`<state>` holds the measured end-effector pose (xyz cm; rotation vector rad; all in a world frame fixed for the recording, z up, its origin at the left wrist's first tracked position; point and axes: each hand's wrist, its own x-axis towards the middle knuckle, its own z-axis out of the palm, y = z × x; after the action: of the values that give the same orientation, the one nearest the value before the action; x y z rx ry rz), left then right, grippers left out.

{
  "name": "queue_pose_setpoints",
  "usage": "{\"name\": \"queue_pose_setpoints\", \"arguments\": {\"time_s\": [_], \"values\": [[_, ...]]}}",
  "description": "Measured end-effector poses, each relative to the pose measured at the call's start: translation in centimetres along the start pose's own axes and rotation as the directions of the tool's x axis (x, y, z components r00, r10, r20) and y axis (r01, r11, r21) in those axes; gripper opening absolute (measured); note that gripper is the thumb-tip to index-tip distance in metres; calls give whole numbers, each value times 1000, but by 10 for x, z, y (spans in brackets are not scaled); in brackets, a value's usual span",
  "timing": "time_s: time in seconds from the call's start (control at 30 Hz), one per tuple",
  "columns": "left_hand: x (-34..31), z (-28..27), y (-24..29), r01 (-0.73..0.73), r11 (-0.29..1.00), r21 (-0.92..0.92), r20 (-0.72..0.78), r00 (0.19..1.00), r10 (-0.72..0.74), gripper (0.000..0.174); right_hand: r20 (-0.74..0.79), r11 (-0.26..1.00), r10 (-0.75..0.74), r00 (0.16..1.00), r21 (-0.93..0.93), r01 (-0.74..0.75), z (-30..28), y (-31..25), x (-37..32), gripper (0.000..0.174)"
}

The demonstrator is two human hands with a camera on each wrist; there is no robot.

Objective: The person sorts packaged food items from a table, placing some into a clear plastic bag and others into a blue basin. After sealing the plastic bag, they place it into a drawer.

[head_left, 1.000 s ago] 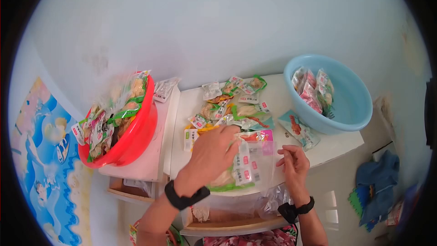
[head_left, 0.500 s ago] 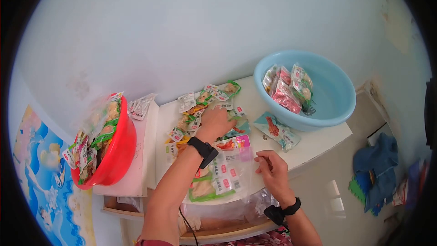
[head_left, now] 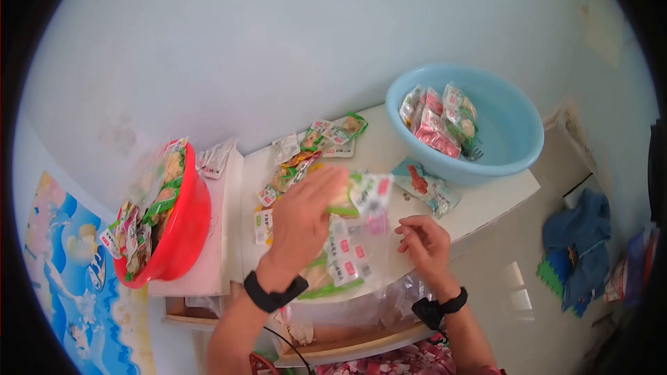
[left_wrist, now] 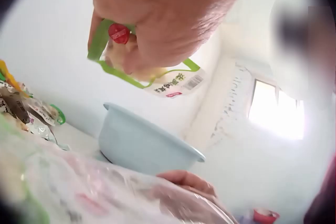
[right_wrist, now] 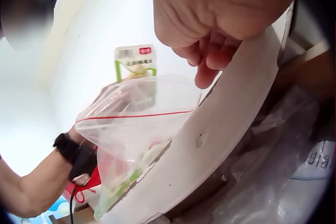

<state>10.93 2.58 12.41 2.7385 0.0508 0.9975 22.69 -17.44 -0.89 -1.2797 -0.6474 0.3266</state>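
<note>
We find the left hand clamped on a green-edged packet, which is raised above the desk with its white label end projecting past the fingers. Part of the packet is blurred in the head view; the left wrist view shows a red round mark on it. In the right wrist view, a clear bag with a red line across its upper part stands just in front of that packet, and further packets lie inside it. Whether the held packet is directly over the bag's mouth, we cannot tell.

We note the right hand just beside the bag, its fingers bent; we cannot establish whether they pinch the film.

Behind the left hand, we record a group of loose packets on the desk. A teal packet lies apart from these, near the blue basin, which contains several packets. On the person's left, a tilted red basin is heaped with more. Below, we observe an open drawer containing clear plastic.
</note>
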Motion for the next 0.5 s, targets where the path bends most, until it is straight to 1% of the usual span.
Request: {"name": "queue_pose_setpoints", "arguments": {"time_s": [0.1, 0.13, 0.23, 0.27, 0.37, 0.4, 0.5], "values": [[-28, -15, 29, -150, 969, 198, -32, 987, 160, 53, 49, 981, 108, 993, 156, -115, -7, -22, -10, 20], [-39, -14, 34, -148, 965, 218, -29, 987, 158, 50, 92, 969, 106, 990, 215, -124, -4, -31, -17, 27], [-61, -12, 54, -125, 963, 238, -22, 991, 134, 40, 219, 944, 20, 975, 316, -90, 12, -53, -38, 30], [-68, -10, 58, -131, 962, 239, -5, 991, 136, 39, 150, 956, 67, 986, 275, -107, 23, -62, -44, 26], [-77, -6, 71, -101, 980, 169, 17, 995, 100, 44, 157, 926, 255, 954, 246, -288, 29, -74, -53, 21], [-78, -8, 70, -117, 977, 177, 48, 993, 110, 50, 178, 875, 289, 940, 349, -335, 24, -72, -55, 18], [-87, -14, 79, 54, 993, 109, -33, 998, -51, 59, -44, 913, 261, 964, 337, -232, 6, -63, -59, 16]]}}
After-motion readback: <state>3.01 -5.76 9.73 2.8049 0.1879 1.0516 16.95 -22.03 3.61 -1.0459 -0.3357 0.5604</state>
